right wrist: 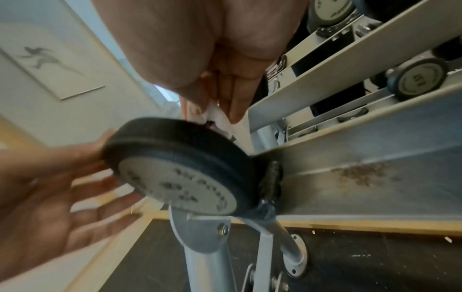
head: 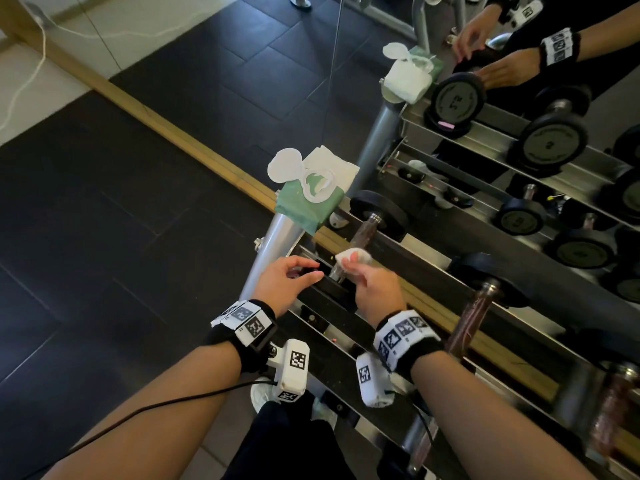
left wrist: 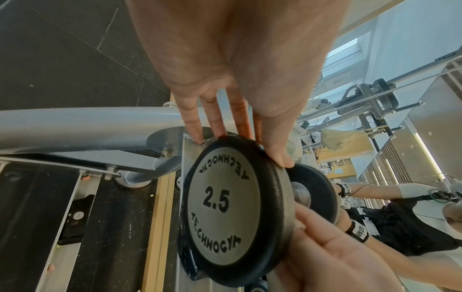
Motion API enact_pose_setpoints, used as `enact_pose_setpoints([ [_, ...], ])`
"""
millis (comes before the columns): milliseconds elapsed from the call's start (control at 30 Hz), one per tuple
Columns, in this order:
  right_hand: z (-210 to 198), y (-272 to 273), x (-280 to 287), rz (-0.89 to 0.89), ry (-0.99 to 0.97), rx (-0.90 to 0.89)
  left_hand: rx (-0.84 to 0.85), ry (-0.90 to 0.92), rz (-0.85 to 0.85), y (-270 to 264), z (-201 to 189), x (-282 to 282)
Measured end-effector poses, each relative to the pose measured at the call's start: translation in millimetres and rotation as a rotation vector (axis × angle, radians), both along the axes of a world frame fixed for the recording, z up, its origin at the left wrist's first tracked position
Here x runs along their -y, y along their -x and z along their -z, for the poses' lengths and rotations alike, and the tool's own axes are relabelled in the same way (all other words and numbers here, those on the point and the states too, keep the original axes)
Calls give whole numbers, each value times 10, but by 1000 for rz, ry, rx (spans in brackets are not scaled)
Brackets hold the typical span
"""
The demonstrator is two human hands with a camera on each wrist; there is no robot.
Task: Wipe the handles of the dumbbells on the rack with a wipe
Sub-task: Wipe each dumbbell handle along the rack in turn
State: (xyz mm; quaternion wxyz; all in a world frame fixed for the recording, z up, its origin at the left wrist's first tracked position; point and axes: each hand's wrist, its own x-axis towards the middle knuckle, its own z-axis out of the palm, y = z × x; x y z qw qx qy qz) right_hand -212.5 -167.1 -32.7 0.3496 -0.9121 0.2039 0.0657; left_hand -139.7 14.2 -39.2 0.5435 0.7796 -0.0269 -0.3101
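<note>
1. Right hand (head: 372,287) curled round a white wipe (head: 351,255), fingers (right wrist: 235,110) pinching it against the metal handle (head: 337,270) of the end dumbbell; handle largely hidden under wipe and hand
2. Left hand (head: 282,284) relaxed, fingers (left wrist: 212,120) nearly straight, tips and thumb resting on the black rim of the near weight plate (left wrist: 225,209), marked 2.5; not wrapped round anything
3. Same dumbbell lying at the left end of the rack (head: 426,271), top tier, its far plate (head: 379,213) toward the mirror, its near plate hidden under the left hand in the head view
4. Next dumbbell (head: 474,306) just to the right on the same tier, reddish-brown handle bare, untouched
5. Green wipe packet (head: 310,202) sitting on top of the rack's grey end post (head: 273,244), white lid flipped open, a white sheet poking out behind it
6. Further dumbbells (right wrist: 415,79) on the lower tiers, seen blurred from the right wrist
7. Mirror (head: 519,98) behind the rack, repeating hands, packet and weights
8. Dark tiled floor (head: 121,220) to the left, wooden strip running along the mirror's base
</note>
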Motion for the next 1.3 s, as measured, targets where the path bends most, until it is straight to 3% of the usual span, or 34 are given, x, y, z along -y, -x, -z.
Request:
enact_pose_setpoints([
  [100, -55, 94, -16, -103, 31, -20, -10, 16, -12, 8, -7, 3],
  [200, -144, -41, 138, 57, -129, 71, -14, 20, -17, 12, -19, 10],
  [300, -146, -211, 230, 227, -129, 118, -17, 12, -12, 9, -38, 16],
  [633, 31, 127, -11, -7, -85, 44, 4, 7, -4, 13, -57, 16],
  [733, -24, 28, 153, 267, -249, 105, -8, 19, -18, 8, -53, 18],
  [833, 3, -167, 262, 501, -233, 208, 1, 6, -23, 9, -37, 17],
  [1067, 197, -127, 52, 417, -467, 190, 11, 12, -49, 19, -35, 21],
  [1233, 235, 86, 36, 304, -490, 126, 28, 23, -57, 40, -34, 41],
  [1300, 199, 71, 64, 352, -543, 139, 37, 28, -63, 44, -34, 29],
])
